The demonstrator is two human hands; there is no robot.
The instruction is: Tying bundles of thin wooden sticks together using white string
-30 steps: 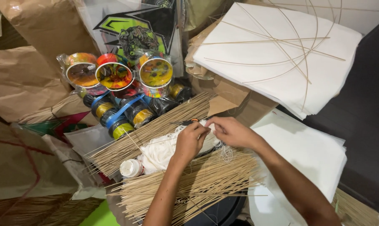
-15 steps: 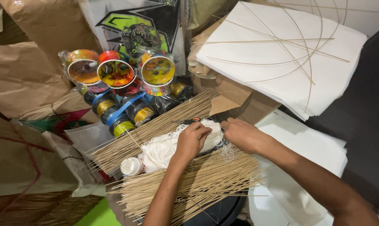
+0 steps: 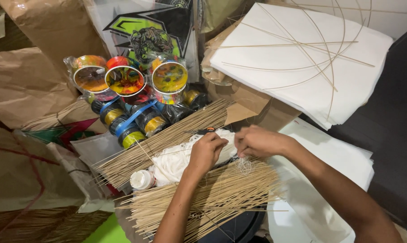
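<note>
My left hand (image 3: 206, 152) and my right hand (image 3: 257, 141) are close together, both pinching a thin white thread above a white cloth bundle (image 3: 174, 162). A small tangle of the thread (image 3: 245, 166) hangs below my right hand. Bundles of thin bamboo sticks (image 3: 203, 202) lie under my forearms, and another bundle (image 3: 167, 135) runs diagonally behind the cloth. A small white bottle (image 3: 141, 179) stands left of the cloth.
Colourful thread spools (image 3: 125, 81) in plastic wrap sit at the back, with dark rolls (image 3: 131, 121) below them. A stack of white paper kites with curved sticks (image 3: 302, 58) lies at the right. Brown paper (image 3: 28, 85) is on the left; more white sheets (image 3: 334, 166) under my right arm.
Both hands have shifted slightly left and closer together over the cloth; the thread tangle now hangs below my right hand.
</note>
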